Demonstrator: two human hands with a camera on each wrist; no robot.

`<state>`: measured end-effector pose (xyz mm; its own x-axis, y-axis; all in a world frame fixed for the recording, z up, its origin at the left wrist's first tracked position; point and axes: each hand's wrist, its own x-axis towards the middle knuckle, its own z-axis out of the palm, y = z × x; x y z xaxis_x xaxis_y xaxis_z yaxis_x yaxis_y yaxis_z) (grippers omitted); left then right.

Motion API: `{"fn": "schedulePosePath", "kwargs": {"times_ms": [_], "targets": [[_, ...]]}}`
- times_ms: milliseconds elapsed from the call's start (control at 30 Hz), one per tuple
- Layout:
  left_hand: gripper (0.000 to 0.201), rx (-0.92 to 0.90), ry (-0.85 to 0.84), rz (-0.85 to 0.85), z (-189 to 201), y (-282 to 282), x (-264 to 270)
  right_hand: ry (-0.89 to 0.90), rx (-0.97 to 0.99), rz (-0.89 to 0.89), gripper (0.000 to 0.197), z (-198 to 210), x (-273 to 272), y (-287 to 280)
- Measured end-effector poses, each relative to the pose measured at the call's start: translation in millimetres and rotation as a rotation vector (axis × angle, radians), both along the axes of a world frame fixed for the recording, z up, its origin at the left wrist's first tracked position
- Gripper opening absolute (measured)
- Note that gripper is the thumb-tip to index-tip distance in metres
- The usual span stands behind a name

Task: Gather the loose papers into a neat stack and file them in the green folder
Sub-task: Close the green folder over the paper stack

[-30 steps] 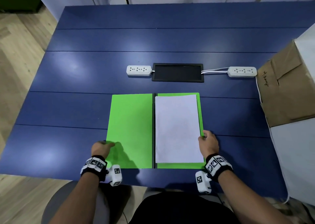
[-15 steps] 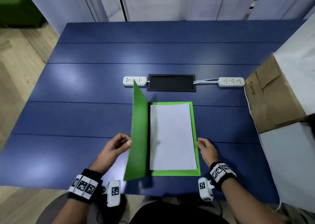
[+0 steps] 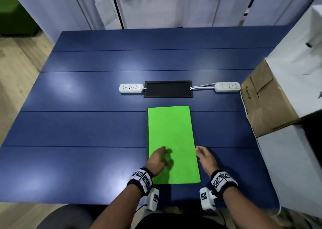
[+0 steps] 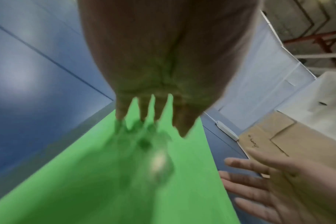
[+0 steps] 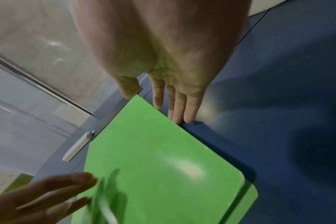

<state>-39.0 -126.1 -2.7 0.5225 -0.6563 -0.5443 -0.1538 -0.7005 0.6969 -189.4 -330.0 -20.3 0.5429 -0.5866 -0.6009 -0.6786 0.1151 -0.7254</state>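
Now closed, the green folder (image 3: 171,145) lies flat on the blue table (image 3: 78,127), its spine on the left, near the front edge and just short of a black panel (image 3: 168,89) flanked by two white power strips (image 3: 131,88). The left hand (image 3: 157,160) hovers over the cover's near left part, fingers spread and blurred, holding nothing. The right hand (image 3: 206,158) rests beside the folder's right edge, fingers (image 5: 179,106) straight, tips at the edge, gripping nothing. No papers show. A cardboard box (image 3: 266,105) stands at the table's right.
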Motion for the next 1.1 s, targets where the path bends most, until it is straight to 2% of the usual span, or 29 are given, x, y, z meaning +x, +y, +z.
{"fn": "schedulePosePath", "kwargs": {"times_ms": [33,100,167,233,300,367,467,567,667,767,933,1100], "targets": [[0.051,-0.009,-0.101,0.147,-4,3,1,0.007,-0.012,0.009,0.014,7,1,2],[0.055,0.098,-0.194,0.405,-6,13,7,0.005,-0.034,0.019,0.022,8,2,2],[0.053,0.179,-0.113,0.591,-6,18,10,-0.001,-0.044,0.026,0.027,9,1,3],[0.042,0.188,-0.01,0.67,-1,14,10,-0.003,-0.036,0.024,0.028,6,1,4],[0.039,0.206,0.045,0.703,0,9,11,-0.01,-0.037,0.025,0.029,3,1,4],[0.043,0.235,0.091,0.738,-6,8,15,-0.015,-0.057,0.031,0.03,2,1,5],[0.055,0.264,0.104,0.782,-37,12,22,-0.017,-0.055,0.045,0.032,2,2,5],[0.069,0.206,0.131,0.83,-12,4,17,-0.017,-0.053,0.051,0.034,0,2,7],[0.063,0.157,0.136,0.849,-7,3,12,-0.017,-0.052,0.061,0.034,3,2,9],[0.064,0.139,0.064,0.836,-2,13,16,-0.019,-0.069,0.092,0.028,5,4,11],[0.066,0.164,-0.055,0.813,6,64,50,0.013,-0.251,0.183,0.03,9,12,19],[0.064,0.276,-0.228,0.813,7,153,129,0.078,-0.346,0.346,0.037,11,23,22]]}}
